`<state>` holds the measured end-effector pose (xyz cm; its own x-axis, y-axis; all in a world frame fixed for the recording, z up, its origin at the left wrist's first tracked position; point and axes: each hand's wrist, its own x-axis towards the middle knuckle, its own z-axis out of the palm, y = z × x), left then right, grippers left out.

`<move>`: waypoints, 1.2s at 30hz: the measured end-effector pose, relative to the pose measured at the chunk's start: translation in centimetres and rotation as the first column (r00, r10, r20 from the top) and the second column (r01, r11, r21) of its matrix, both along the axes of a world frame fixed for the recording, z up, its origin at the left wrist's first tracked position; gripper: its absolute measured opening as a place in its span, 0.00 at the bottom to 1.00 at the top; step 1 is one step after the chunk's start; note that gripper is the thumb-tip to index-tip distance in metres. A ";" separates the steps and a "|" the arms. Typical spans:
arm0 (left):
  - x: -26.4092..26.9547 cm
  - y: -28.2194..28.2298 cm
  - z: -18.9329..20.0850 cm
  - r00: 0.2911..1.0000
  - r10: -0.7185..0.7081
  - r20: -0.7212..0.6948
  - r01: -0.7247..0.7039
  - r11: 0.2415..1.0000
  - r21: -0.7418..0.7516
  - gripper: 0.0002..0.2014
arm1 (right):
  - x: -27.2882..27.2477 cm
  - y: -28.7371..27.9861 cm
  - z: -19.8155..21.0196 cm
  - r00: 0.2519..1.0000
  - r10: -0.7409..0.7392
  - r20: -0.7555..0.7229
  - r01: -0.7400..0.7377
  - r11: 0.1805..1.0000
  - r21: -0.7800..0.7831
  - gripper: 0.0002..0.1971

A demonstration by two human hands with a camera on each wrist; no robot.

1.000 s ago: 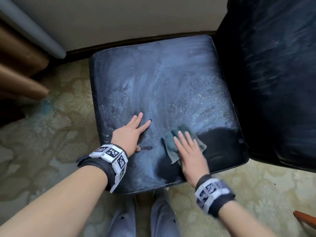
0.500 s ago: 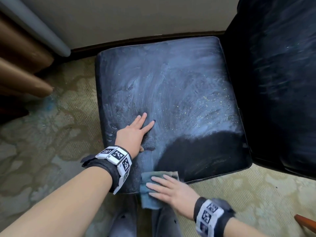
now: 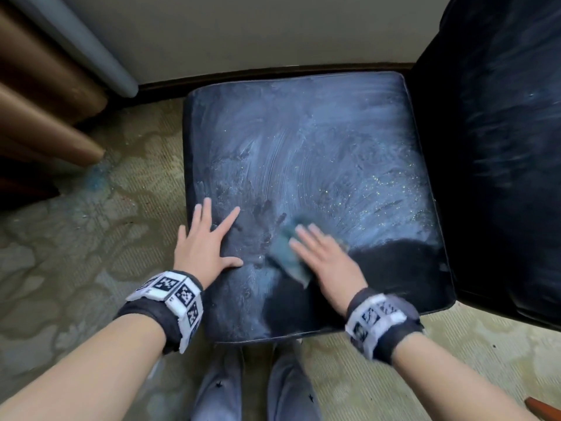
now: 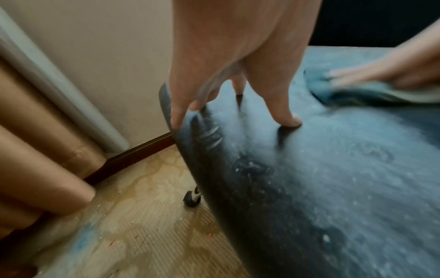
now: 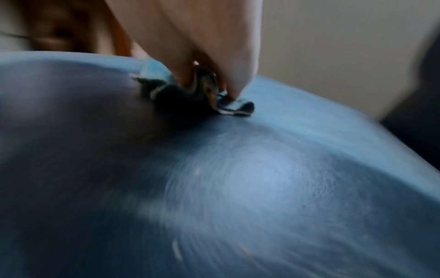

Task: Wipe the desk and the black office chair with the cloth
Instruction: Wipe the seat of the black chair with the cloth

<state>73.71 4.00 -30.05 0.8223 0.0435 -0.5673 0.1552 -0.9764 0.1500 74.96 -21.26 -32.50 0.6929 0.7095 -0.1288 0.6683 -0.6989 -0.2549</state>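
The black chair seat (image 3: pixel 318 153) fills the head view, coated in pale dust with swirl marks and a dark wiped patch (image 3: pixel 394 262) at its near right. My right hand (image 3: pixel 321 253) presses flat on the teal cloth (image 3: pixel 288 253) near the seat's front middle, fingers straight and blurred. From the right wrist view the cloth (image 5: pixel 197 94) bunches under the fingers. My left hand (image 3: pixel 206 238) lies flat with spread fingers on the seat's front left, its outer fingers at the edge (image 4: pixel 176 120). The cloth (image 4: pixel 357 90) shows to the right in the left wrist view.
The chair's black backrest (image 3: pixel 501 147) rises on the right. Brown curtain folds (image 3: pixel 45 117) and a grey pole (image 3: pixel 91 53) stand at the left by the wall. A chair caster (image 4: pixel 192 197) sits on patterned carpet (image 3: pixel 76 253). My feet (image 3: pixel 255 387) are below the seat's front edge.
My right hand carried the cloth from off the seat's front edge back up onto the seat, forward and to the right. The left hand shifted slightly toward the seat's left edge.
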 end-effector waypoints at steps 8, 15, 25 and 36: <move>0.9 1.2 0.0 0.993 -0.012 -0.115 0.009 1.000 -0.029 0.48 | -5.4 1.7 -0.6 0.886 0.462 -0.050 -0.460 0.887 0.043 0.23; 1.0 1.6 0.2 0.994 -0.053 -0.091 0.052 0.999 -0.009 0.47 | -6.6 4.2 -1.7 0.950 0.309 -0.038 -0.309 0.951 0.024 0.23; 0.8 1.7 0.6 0.991 -0.097 -0.094 0.100 0.994 0.038 0.45 | -2.7 6.3 -0.6 0.963 0.261 -0.062 -0.257 0.964 0.070 0.25; 0.7 3.5 0.9 0.993 0.019 -0.119 -0.039 0.986 -0.164 0.38 | -2.9 7.9 -0.7 0.920 0.380 0.099 -0.388 0.918 0.082 0.24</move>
<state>74.38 7.46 -29.14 0.7496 -0.0364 -0.6609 0.2089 -0.9344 0.2885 72.06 -13.40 -33.18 0.3697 0.9292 -0.0009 0.9011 -0.3587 -0.2435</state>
